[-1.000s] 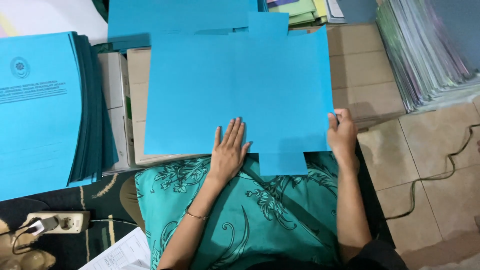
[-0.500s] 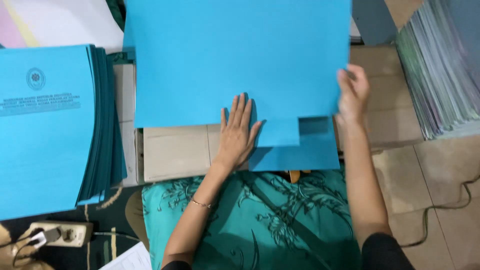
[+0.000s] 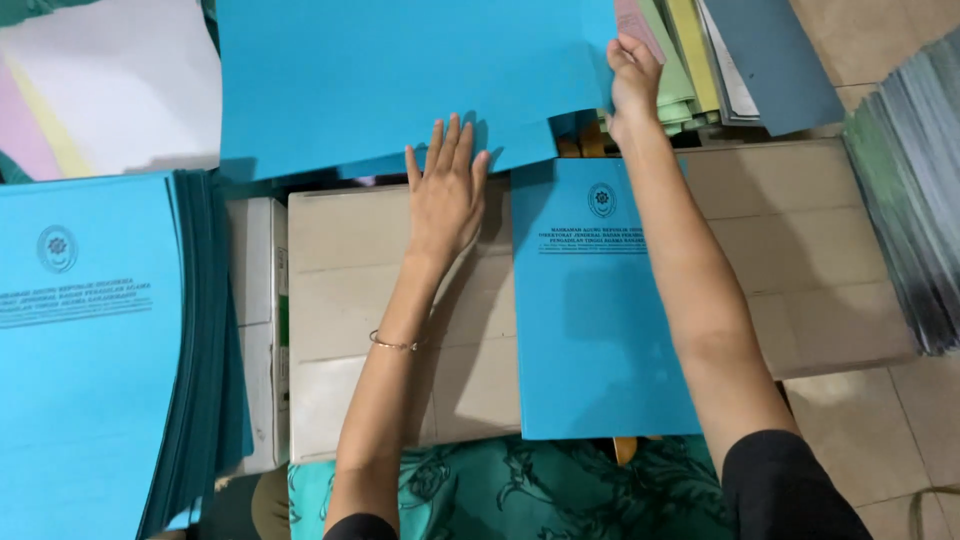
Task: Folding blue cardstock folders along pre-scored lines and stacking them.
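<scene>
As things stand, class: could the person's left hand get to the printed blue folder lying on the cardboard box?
Probably yes. The left hand rests flat on the box, just beside the printed folder. Nothing lies between them, though the right forearm crosses the folder's right edge.

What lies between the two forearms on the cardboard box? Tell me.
In the head view, a blue printed folder lies flat on the cardboard box, between the left hand and the right hand; bare cardboard shows beside it.

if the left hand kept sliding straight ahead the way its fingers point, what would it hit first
The left hand lies flat with fingers pointing away from the person. Its fingertips already sit at the edge of the large blue sheet, so it would probably meet or slip under that first; depth is unclear.
</scene>
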